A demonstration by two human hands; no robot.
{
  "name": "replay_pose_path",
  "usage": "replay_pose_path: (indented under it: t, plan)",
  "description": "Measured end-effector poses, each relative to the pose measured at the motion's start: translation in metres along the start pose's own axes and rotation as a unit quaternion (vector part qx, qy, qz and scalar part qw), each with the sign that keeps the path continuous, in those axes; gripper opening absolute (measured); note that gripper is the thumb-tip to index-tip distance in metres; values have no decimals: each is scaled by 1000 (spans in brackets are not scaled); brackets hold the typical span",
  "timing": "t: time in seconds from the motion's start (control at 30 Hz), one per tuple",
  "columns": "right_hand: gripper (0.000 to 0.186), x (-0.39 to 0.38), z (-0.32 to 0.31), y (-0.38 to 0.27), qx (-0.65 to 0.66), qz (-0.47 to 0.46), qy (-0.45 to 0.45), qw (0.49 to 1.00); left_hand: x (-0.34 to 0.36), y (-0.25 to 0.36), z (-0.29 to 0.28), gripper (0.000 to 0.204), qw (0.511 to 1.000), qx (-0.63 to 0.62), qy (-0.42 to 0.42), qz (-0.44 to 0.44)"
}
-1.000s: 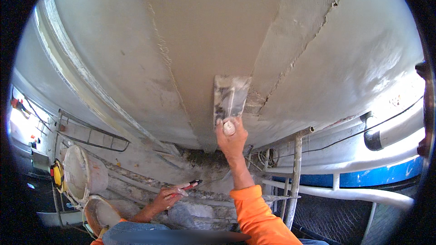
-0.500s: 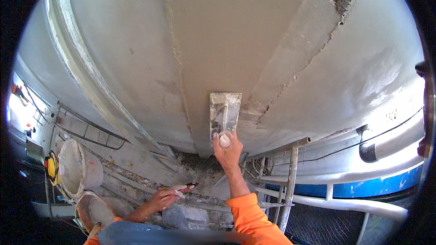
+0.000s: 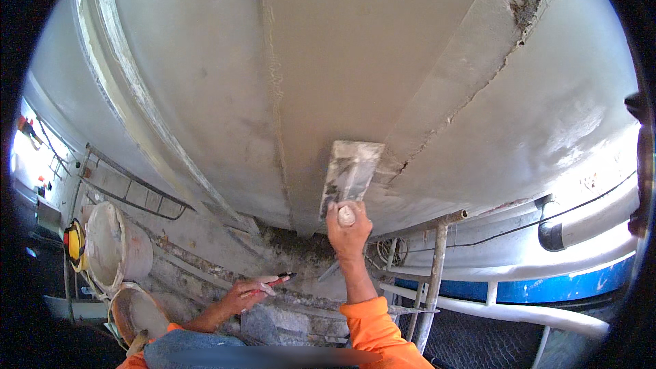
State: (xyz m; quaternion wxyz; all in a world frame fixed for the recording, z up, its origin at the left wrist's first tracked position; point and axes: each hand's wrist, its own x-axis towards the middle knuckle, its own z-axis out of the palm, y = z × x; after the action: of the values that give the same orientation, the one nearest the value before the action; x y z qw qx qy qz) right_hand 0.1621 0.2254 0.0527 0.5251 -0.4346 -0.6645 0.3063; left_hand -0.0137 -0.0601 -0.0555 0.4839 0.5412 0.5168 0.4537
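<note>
My right hand (image 3: 350, 232) is closed round the handle of a plastering trowel (image 3: 355, 167). The trowel's flat blade lies against the wall, on the lower part of a damp beige plaster strip (image 3: 342, 61), at its right side. Lower and to the left, my left hand (image 3: 244, 295) grips a slim red tool (image 3: 277, 281) with a dark tip, whose exact kind I cannot make out. It is held away from the wall. A rough crack (image 3: 471, 99) runs through the plaster right of the strip.
At the left stand a large whitish bucket (image 3: 140, 253) and a smaller orange-brown bucket (image 3: 123, 311), with a yellow-and-black round object (image 3: 74, 244) beside them. A metal scaffold post (image 3: 436, 280) rises at the right. Beyond it are white pipes (image 3: 519, 307) and a grey pipe with a black elbow (image 3: 551, 225).
The trowel has shifted slightly right across the strip and tilted, its top leaning right. My left hand keeps the red tool and has barely moved.
</note>
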Motion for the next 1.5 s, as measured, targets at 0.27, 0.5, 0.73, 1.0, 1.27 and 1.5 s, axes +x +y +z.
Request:
replay_pose_path:
  t: [0.27,0.5,0.73,1.0,1.27,1.5]
  plan:
    - [19,20,1,14,-8,11,-10,1000,5,1,1,14,999,-19,-20,-15]
    - [20,5,-13,-6,-30,-30,21,999,2,1,2,16,1000,11,4,15]
    - [20,57,-17,-20,-15,-51,51,997,3,0,0,18,1000,20,-6,-3]
    - [21,23,-15,-25,-32,-61,38,997,-3,-6,-3,19,999,19,25,-40]
    - [20,133,-51,-144,33,-114,89,989,15,4,2,15,998,-47,14,-39]
    - [21,80,-22,-69,-24,-73,33,996,12,-4,1,14,999,-39,27,-18]
